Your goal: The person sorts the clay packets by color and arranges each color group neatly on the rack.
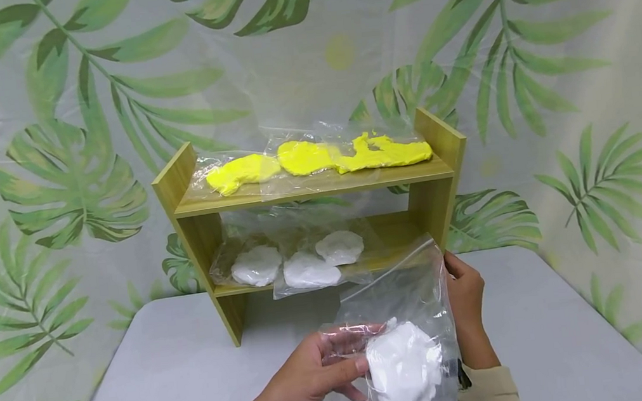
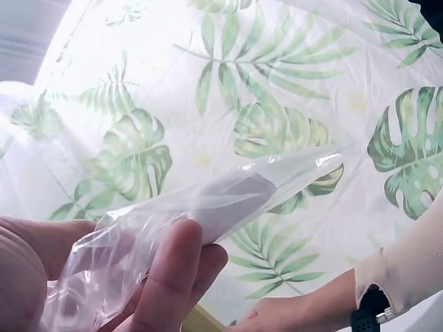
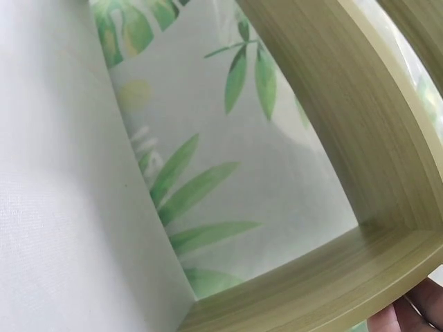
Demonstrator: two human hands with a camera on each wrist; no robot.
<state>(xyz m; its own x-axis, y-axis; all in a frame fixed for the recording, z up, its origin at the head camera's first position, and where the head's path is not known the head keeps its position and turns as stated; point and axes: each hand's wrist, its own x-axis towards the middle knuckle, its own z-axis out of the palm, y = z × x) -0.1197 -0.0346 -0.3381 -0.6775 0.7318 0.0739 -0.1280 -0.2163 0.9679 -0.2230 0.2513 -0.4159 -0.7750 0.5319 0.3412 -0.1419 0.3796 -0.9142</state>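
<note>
My left hand (image 1: 313,373) pinches a clear zip bag (image 1: 392,296) near its left edge, in front of the shelf. Inside the bag is a flattened white lump (image 1: 406,368), which looks like soft clay. From the left wrist view, the thumb and fingers (image 2: 173,266) squeeze the crinkled plastic. My right hand (image 1: 466,293) is at the right side panel of the small wooden shelf (image 1: 315,194), partly hidden behind the bag. In the right wrist view, its fingers (image 3: 408,315) hold the panel's edge.
Bagged yellow lumps (image 1: 246,170) lie in a row on the top board. Several bagged white lumps (image 1: 256,265) rest on the lower board, left and middle. The shelf stands on a pale table (image 1: 169,366), with a leaf-print cloth (image 1: 308,55) behind it.
</note>
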